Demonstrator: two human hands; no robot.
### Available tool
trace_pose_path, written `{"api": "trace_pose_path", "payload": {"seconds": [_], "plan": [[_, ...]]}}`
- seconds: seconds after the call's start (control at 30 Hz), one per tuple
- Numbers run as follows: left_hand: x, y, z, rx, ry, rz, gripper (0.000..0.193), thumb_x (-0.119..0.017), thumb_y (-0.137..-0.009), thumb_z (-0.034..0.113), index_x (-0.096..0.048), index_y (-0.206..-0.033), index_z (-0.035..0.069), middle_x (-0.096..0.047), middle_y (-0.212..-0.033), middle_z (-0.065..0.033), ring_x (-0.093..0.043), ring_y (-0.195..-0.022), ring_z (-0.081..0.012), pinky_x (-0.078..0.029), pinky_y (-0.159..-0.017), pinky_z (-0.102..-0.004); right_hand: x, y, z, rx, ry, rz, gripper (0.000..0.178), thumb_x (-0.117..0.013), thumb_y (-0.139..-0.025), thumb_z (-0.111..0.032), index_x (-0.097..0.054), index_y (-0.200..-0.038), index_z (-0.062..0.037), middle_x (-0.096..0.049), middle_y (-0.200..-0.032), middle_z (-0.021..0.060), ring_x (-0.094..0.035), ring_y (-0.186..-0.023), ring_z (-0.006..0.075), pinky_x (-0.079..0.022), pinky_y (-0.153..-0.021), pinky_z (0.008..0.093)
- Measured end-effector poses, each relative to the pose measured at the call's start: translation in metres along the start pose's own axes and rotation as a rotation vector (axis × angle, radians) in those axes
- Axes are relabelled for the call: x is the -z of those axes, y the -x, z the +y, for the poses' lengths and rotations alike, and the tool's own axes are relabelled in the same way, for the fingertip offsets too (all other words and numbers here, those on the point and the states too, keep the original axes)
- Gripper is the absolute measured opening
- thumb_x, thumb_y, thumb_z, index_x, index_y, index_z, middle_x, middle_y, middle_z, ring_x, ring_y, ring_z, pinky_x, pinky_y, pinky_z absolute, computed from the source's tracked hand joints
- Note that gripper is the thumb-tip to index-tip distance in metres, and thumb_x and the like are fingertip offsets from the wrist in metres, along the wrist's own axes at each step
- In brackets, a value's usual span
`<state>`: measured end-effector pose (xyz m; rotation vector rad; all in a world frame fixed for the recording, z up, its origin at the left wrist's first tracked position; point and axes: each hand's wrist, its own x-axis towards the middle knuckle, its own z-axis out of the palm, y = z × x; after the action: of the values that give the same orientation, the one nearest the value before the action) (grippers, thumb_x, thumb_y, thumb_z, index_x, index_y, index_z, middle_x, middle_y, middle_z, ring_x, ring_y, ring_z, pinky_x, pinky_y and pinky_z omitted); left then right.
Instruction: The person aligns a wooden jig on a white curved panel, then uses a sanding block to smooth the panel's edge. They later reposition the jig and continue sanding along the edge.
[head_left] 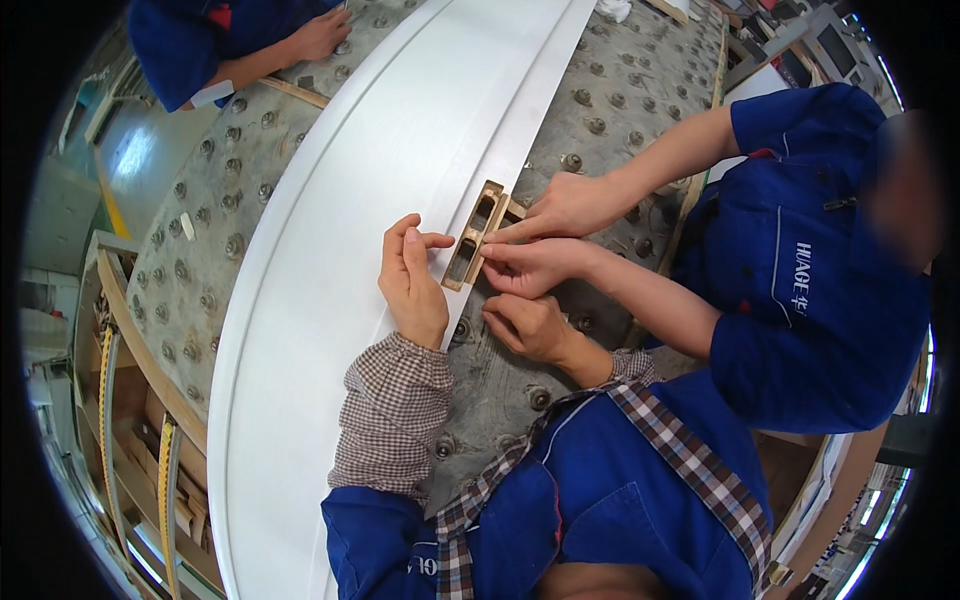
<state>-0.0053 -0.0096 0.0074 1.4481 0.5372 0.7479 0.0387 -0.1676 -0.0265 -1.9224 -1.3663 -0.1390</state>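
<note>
A brass-coloured metal plate with two rectangular openings lies along the right edge of a long white panel. My left hand is just left of the plate, its fingers apart and one fingertip at the plate's side. Beyond the panel's edge, below the plate, my right hand has its fingers curled together; what they hold, if anything, is hidden. A co-worker's two hands reach in from the right, with fingers on the plate's right side. Another small bar-like piece shows beside the plate, partly covered by those fingers.
The panel rests on a grey table studded with several ball rollers. Another person's hand lies at the far left, across the panel. The co-worker in blue leans in close on the right. Wooden shelving stands at the left.
</note>
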Motion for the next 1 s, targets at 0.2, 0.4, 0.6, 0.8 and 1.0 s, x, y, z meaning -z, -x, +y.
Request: {"api": "trace_pose_path", "payload": {"seconds": [0.2, 0.4, 0.6, 0.8, 1.0], "plan": [[0.0015, -0.0009, 0.0002, 0.031, -0.013, -0.022, 0.038, -0.031, -0.096, 0.029, -0.049, -0.108, -0.003, -0.064, -0.072, -0.0070, -0.053, -0.078, -0.0107, -0.032, -0.090, -0.0311, -0.0004, 0.0001, 0.0012, -0.006, -0.004, -0.001, 0.008, -0.065, -0.073, -0.007, -0.060, -0.078, -0.0034, -0.057, -0.067, 0.0098, -0.058, -0.057, 0.0257, -0.047, -0.051, 0.0329], [0.0007, -0.0006, 0.0011, 0.034, -0.011, -0.028, 0.039, -0.031, -0.096, 0.030, -0.050, -0.106, -0.003, -0.064, -0.071, -0.0064, -0.052, -0.077, -0.0105, -0.032, -0.090, -0.0305, 0.0016, -0.0014, -0.0004, -0.029, -0.018, -0.009, 0.008, -0.065, -0.073, -0.007, -0.060, -0.078, -0.0037, -0.057, -0.066, 0.0100, -0.058, -0.055, 0.0254, -0.047, -0.050, 0.0329], [0.0016, -0.0008, 0.0006, 0.015, -0.015, -0.029, 0.036, -0.033, -0.097, 0.026, -0.051, -0.106, -0.003, -0.063, -0.072, -0.0047, -0.048, -0.072, -0.0077, -0.037, -0.076, -0.0254, 0.0000, -0.0001, 0.0021, -0.034, -0.030, -0.015, 0.008, -0.065, -0.073, -0.007, -0.060, -0.079, -0.0039, -0.056, -0.064, 0.0097, -0.057, -0.054, 0.0249, -0.047, -0.050, 0.0327], [0.0001, -0.0005, 0.0024, 0.027, -0.046, -0.039, 0.036, -0.033, -0.096, 0.026, -0.051, -0.105, -0.004, -0.063, -0.071, -0.0044, -0.048, -0.071, -0.0078, -0.037, -0.074, -0.0250, -0.0019, 0.0019, 0.0043, -0.026, -0.025, 0.001, 0.008, -0.065, -0.074, -0.008, -0.060, -0.079, -0.0041, -0.056, -0.063, 0.0099, -0.057, -0.053, 0.0249, -0.046, -0.049, 0.0328], [0.0003, -0.0011, 0.0015, 0.023, -0.043, -0.055, 0.037, -0.032, -0.096, 0.027, -0.051, -0.105, -0.003, -0.064, -0.071, -0.0045, -0.047, -0.070, -0.0079, -0.037, -0.073, -0.0251, 0.0017, -0.0002, 0.0011, -0.065, -0.035, -0.018, 0.008, -0.064, -0.074, -0.008, -0.059, -0.079, -0.0035, -0.057, -0.065, 0.0105, -0.057, -0.055, 0.0255, -0.046, -0.051, 0.0337]]}}
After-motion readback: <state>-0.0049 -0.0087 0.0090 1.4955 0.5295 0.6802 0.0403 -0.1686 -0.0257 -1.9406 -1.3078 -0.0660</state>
